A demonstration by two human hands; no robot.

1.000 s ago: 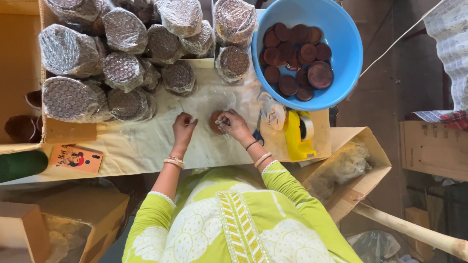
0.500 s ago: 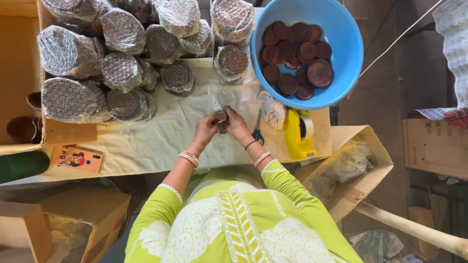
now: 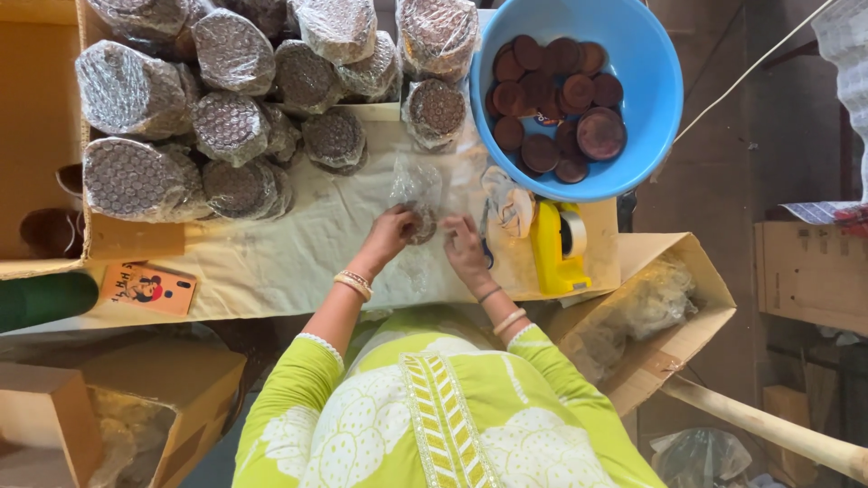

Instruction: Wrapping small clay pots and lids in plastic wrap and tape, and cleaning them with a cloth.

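My left hand (image 3: pixel 391 233) and my right hand (image 3: pixel 464 250) meet over a pale cloth-covered table (image 3: pixel 271 262). Between them sits a small brown round disc (image 3: pixel 421 228) inside a sheet of clear bubble wrap (image 3: pixel 414 183), which stands up above the fingers. The left hand pinches the wrap and disc from the left. The right hand rests fingers-down on the wrap just right of it. A blue basin (image 3: pixel 644 68) with several brown discs (image 3: pixel 553 104) stands at the upper right.
Several bubble-wrapped bundles (image 3: pixel 235 108) are stacked at the upper left. A yellow tape dispenser (image 3: pixel 559 248) lies right of my hands, a small orange card (image 3: pixel 148 287) at the left. An open cardboard box (image 3: pixel 669 316) with wrap stands at the right, more boxes at the lower left.
My left hand moved right to meet the right hand, and the disc is now enclosed in bubble wrap that rises above the fingers.
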